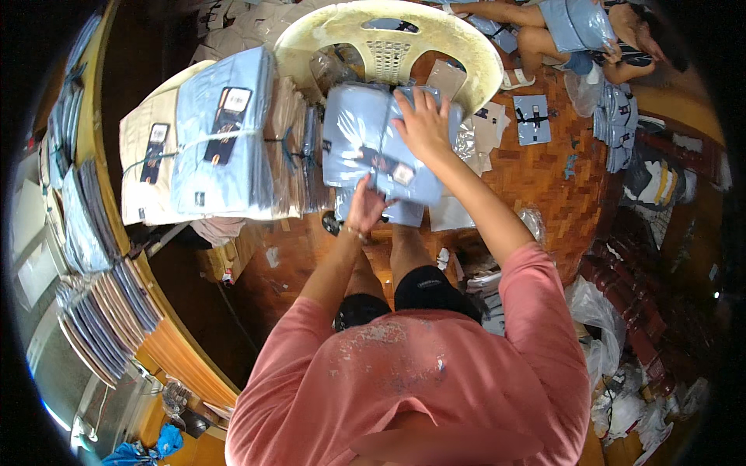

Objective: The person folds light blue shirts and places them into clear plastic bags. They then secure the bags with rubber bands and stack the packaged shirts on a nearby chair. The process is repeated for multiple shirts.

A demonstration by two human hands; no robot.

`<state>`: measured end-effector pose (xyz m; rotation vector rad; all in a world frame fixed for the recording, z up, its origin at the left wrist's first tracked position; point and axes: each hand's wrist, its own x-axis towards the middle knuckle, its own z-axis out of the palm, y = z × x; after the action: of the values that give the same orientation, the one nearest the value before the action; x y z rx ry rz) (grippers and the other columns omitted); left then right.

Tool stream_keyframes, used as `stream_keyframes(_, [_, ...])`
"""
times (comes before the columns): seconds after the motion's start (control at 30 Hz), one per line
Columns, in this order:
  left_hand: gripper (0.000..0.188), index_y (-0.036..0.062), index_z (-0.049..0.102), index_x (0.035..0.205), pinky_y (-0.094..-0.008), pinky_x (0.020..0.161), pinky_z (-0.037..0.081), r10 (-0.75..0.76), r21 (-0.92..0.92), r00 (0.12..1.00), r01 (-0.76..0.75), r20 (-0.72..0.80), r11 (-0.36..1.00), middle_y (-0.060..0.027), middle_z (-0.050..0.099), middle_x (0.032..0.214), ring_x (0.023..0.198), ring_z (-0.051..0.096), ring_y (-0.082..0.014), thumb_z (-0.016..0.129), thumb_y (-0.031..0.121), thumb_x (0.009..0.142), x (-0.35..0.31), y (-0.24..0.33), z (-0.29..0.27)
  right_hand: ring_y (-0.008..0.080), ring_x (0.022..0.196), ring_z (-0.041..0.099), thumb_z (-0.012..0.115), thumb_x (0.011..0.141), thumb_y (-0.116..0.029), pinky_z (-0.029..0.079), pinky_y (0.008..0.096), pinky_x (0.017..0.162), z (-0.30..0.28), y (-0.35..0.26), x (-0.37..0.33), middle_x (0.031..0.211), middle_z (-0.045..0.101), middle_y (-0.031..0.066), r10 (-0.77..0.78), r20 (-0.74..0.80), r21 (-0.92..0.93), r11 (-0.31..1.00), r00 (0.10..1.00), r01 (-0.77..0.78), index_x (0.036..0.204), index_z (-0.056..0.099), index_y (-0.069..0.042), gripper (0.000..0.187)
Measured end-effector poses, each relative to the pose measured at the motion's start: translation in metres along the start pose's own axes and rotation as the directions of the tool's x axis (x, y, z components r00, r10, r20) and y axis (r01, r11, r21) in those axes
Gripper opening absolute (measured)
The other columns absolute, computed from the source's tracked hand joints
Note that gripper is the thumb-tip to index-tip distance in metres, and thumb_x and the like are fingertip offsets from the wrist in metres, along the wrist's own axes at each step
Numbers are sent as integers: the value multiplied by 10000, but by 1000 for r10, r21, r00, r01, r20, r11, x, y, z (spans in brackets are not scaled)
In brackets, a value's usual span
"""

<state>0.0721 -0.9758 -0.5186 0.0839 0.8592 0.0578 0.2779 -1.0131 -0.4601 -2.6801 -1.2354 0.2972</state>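
Observation:
A folded light blue garment in a clear plastic bag (353,128) lies in front of me at the seat of a pale yellow plastic chair (474,46). My left hand (367,206) grips its near edge, thumb on top and the other fingers partly hidden beneath. Spread fingers of my right hand (423,128) lie flat on its upper right part. A dark tag with a white label sits on the bag between my hands. Another blue packed garment (406,213) shows under the near edge. To the left, cord ties a thick bundle of bagged blue and beige garments (198,144).
Stacks of bagged garments (101,318) fill a wooden-edged surface on the left. At the far right sits another person (536,39) with a blue packed garment. A tied blue bundle (615,128), one blue packet (532,120) and loose plastic (598,318) lie on the right.

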Motion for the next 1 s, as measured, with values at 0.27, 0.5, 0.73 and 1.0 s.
stream_keyframes(0.27, [548,103,359,1208,-587,920,303,29,180,992,-6,-123,984,-85,229,1345,1260,242,-320,596,410,821,95,19,-45,265,1308,239,513,850,-312,214,608,983,94,29,1,1411,287,74,-13,49,-16,1000,999,14,1343,335,-272,526])
stream_keyframes(0.5, [638,156,306,1292,-536,941,315,212,104,924,-188,-317,977,-105,403,1261,1127,405,-267,529,533,828,117,31,-46,342,1033,511,643,763,-351,394,406,882,130,64,-5,1147,503,256,455,209,678,570,865,-464,1228,413,47,654])
stream_keyframes(0.73, [681,113,229,1312,-575,882,384,188,255,893,-86,-408,963,-142,351,1270,1195,331,-308,641,337,817,115,-6,-18,332,1006,534,535,865,-281,405,380,876,153,105,-25,1091,558,210,459,230,793,422,858,-439,1187,461,-2,433])
stream_keyframes(1.0, [646,119,258,1291,-525,909,352,89,226,944,-15,-318,974,-108,423,1214,1169,378,-270,639,338,818,102,21,-55,242,1146,455,541,880,-275,334,331,974,116,88,-36,1269,457,171,362,443,830,179,820,-528,1351,266,6,613])
